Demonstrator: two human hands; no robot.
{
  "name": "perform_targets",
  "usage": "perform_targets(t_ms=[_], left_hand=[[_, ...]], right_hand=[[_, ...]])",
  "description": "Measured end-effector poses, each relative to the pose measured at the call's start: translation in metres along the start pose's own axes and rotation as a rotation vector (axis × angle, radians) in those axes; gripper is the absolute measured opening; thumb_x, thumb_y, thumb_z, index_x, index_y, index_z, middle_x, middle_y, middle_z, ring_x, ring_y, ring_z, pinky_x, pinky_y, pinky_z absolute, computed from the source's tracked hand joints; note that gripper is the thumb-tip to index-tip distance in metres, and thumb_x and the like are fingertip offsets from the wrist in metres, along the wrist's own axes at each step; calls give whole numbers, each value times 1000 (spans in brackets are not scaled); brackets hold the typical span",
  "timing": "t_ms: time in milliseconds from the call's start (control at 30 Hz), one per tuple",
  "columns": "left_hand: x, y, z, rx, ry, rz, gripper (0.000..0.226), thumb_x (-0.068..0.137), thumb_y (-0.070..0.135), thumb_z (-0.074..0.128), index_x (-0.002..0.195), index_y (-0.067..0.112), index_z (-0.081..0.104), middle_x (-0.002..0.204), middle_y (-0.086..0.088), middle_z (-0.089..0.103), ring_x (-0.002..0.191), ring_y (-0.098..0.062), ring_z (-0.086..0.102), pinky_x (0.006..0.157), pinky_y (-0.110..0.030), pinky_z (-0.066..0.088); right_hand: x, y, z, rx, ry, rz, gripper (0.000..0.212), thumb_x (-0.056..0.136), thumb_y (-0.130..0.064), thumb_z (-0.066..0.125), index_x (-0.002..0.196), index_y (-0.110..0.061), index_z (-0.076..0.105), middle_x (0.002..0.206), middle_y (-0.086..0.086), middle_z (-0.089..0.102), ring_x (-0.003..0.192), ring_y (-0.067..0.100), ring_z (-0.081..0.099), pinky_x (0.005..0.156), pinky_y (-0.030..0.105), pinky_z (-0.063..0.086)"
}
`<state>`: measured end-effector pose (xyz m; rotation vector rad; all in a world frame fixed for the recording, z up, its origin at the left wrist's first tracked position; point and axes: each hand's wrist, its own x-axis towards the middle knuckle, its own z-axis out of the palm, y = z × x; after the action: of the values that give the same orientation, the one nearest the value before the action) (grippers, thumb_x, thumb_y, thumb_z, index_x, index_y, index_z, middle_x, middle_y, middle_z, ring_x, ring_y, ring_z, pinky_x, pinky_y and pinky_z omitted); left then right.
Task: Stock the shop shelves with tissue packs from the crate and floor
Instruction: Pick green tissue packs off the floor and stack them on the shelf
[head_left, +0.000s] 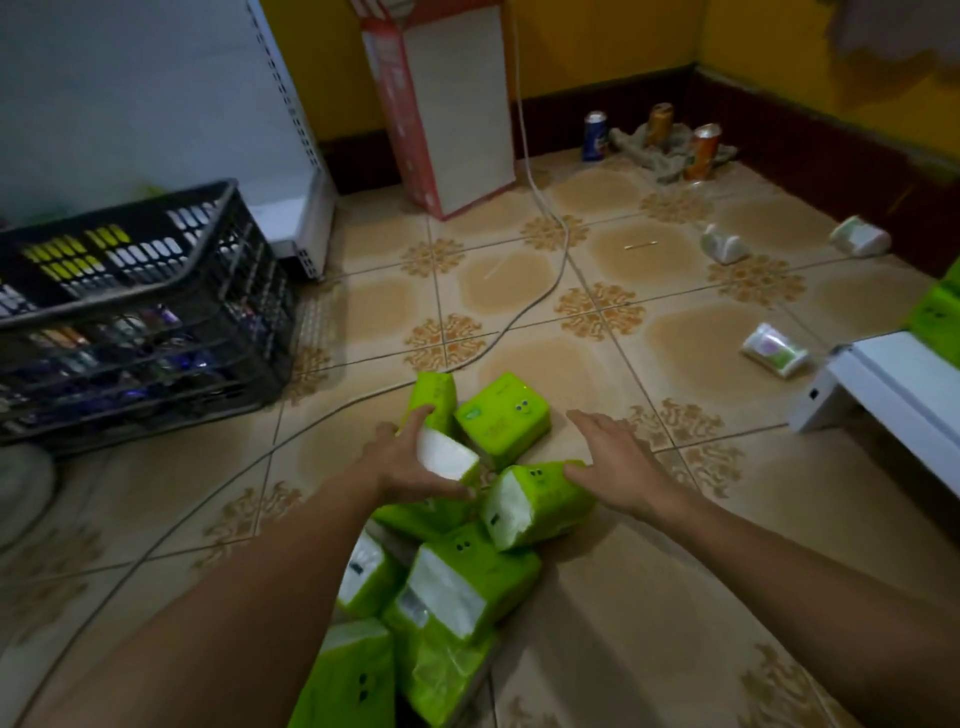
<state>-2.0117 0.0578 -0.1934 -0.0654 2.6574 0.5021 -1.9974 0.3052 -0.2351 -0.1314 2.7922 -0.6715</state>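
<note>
The fingers of the left hand are curling round a bright green plastic-wrapped tissue pack with a white end, thumb underneath, gripping it just below the middle of the frame. The right hand is reaching in beside it with fingers straight and spread, grasping nothing. Its thumb is touching a second green pack, which is lying on its side with its white end facing left.

Both packs are sitting at the top of a heap of green tissue packs trailing down the patterned tan floor tiles to the bottom edge. I am counting eight packs in the heap, though overlaps are making that uncertain. More green wrapping is showing at the right edge, on a white shelf base.

At middle left a black slatted plastic crate is holding small yellow, white and purple items, too dim to identify. Three small whitish packs are lying apart from one another on the tiles at right. Three drink cans are standing at upper right around a grey rag. One tall red-and-white cardboard box is standing at top centre, with a white cable running down past it across the floor.
</note>
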Motion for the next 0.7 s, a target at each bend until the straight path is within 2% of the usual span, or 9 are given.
perform_targets(t_ms=[67,133,200,267,367,433,567,633,700], left_hand=[[-1,2,3,191,-54,66,113,56,43,85,144,34,16,145,-16,20,132,-39,27,106,-47,34],[-1,5,-1,336,-11,141,89,66,34,80,140,28,30,136,-15,29,125,-39,37,99,-45,40],[-3,16,-14,442,125,186,72,71,38,75,131,19,41,126,-15,39,116,-37,46,93,-42,43],[-7,34,-28,496,321,159,69,71,50,70,126,17,43,124,-12,44,114,-33,46,90,-40,40],[-17,70,-38,114,592,100,62,70,55,68,111,14,47,112,-12,55,105,-32,52,81,-38,39],[-20,97,-35,-193,615,58,54,73,55,67,100,13,47,106,-14,59,101,-33,54,73,-35,37],[-16,144,-17,-740,358,-24,56,76,58,64,95,6,56,107,-15,60,99,-32,57,84,-38,50],[-21,169,-10,-948,177,-50,43,78,54,64,85,12,55,102,-10,59,92,-27,58,79,-40,54],[-27,192,-6,-1013,50,-52,35,82,49,60,89,16,54,101,-8,57,90,-23,56,66,-31,51]], right_hand=[[-5,2,-1,15,-6,-25,71,88,-31,55,148,-19,20,146,11,34,133,29,33,106,39,34],[-10,6,-3,19,-8,-28,68,89,-30,55,147,-16,23,148,11,32,135,28,31,109,38,31],[-15,11,-9,34,41,-43,62,91,-25,53,146,-12,27,148,9,31,136,25,30,109,33,29],[-19,15,-20,52,138,-75,53,92,-19,51,142,-11,34,146,8,34,133,23,34,106,31,30],[-23,17,-36,130,284,-52,47,91,-16,51,137,-11,40,141,7,41,126,23,43,101,33,36],[-24,16,-45,297,338,40,43,92,-22,52,134,-11,45,136,9,47,120,25,48,96,36,42],[-29,17,-70,1014,239,372,38,95,-40,49,124,-16,51,122,12,56,88,26,63,59,29,51],[-37,27,-81,1308,157,435,36,97,-42,43,125,-21,48,121,15,54,79,28,64,57,35,55],[-47,39,-88,1343,203,405,32,100,-34,40,131,-28,44,123,13,55,78,27,63,60,36,56]])
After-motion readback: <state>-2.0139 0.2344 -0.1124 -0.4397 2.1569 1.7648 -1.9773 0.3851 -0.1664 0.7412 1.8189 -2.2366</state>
